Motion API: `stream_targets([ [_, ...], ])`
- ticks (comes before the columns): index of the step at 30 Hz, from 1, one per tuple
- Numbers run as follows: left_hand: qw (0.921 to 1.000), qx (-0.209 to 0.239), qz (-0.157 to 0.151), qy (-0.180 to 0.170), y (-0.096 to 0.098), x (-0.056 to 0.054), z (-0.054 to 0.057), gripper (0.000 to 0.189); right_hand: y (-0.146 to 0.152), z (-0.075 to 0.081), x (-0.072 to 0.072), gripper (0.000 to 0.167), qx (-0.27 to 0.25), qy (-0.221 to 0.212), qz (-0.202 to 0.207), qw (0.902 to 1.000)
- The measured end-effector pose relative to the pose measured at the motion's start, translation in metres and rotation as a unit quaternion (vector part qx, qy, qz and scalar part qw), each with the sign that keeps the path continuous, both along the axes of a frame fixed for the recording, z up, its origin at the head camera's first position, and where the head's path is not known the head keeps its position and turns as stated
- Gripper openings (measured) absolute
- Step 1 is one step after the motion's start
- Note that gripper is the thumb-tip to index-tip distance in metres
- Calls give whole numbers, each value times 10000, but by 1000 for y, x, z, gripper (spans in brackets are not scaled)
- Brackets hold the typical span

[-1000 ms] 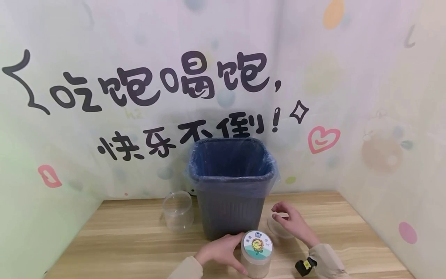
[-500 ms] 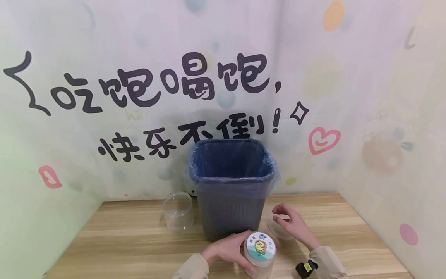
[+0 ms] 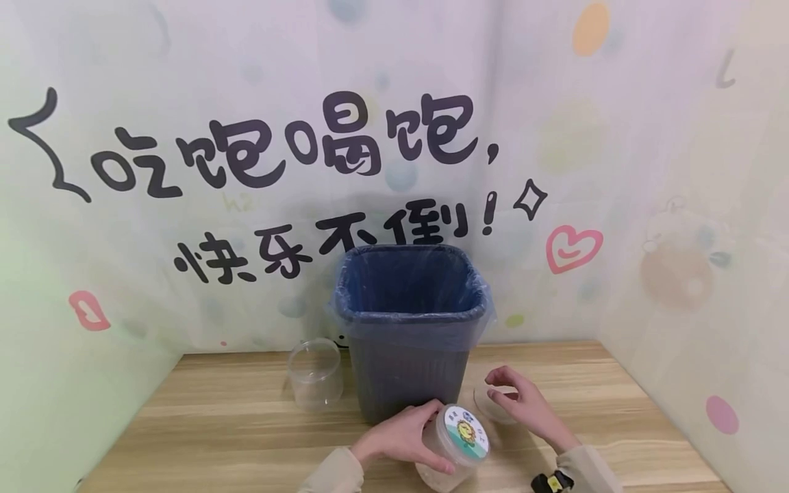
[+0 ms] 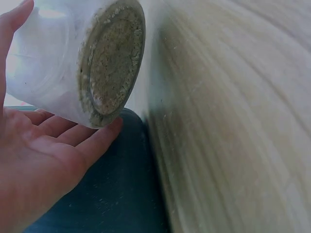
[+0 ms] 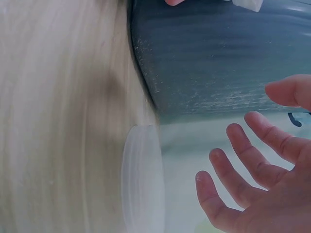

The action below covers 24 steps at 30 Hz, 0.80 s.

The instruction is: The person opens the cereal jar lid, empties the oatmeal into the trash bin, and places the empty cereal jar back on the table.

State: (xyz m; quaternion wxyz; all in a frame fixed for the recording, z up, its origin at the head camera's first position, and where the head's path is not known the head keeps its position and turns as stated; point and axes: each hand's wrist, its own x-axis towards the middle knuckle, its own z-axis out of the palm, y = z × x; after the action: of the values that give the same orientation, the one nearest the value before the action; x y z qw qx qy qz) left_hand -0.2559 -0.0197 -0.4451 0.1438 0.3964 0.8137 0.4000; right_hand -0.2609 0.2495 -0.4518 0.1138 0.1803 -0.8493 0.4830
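Note:
My left hand [image 3: 397, 437] grips a clear plastic jar [image 3: 441, 474], thumb on the near side and fingers behind it. The jar tilts to the right, and a round sunflower sticker [image 3: 466, 431] covers its top. In the left wrist view a brownish, crumbly layer [image 4: 114, 60] shows at the jar's bottom, which is lifted off the table. My right hand [image 3: 530, 411] hovers with relaxed, spread fingers and nothing between them. Below it a clear round lid [image 5: 143, 179] lies flat on the table, partly hidden by that hand in the head view.
A dark blue bin [image 3: 407, 370] lined with a thin bag stands at the back centre, just beyond both hands. Left of it is an open clear plastic container [image 3: 314, 387]. The wooden table [image 3: 216, 424] ends at printed walls at the back and sides.
The jar, upright a second ago, is now tilted to the right in my left hand and raised at its base. My right hand has shifted slightly right and down.

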Motion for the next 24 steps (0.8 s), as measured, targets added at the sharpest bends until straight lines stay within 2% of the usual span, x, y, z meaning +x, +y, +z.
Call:
stream_targets([
  [4, 10000, 58, 33, -36, -5, 2, 6, 55, -2, 4, 4, 15, 141, 150, 200, 9996],
  [8, 9999, 130, 25, 88, -10, 3, 11, 57, -4, 11, 11, 15, 312, 366, 653, 9967],
  [14, 9987, 172, 39, 470, -22, 7, 15, 59, -16, 24, 22, 18, 429, 655, 1446, 9864],
  [19, 9971, 213, 162, 719, -32, 13, 20, 60, -31, 34, 29, 23, 612, 970, 1883, 9754],
  [22, 9964, 221, 265, 777, -38, 16, 24, 61, -39, 39, 33, 24, 725, 974, 2081, 9706],
  [24, 9958, 184, 320, 837, -41, 18, 27, 62, -45, 43, 35, 24, 759, 832, 2220, 9685],
])
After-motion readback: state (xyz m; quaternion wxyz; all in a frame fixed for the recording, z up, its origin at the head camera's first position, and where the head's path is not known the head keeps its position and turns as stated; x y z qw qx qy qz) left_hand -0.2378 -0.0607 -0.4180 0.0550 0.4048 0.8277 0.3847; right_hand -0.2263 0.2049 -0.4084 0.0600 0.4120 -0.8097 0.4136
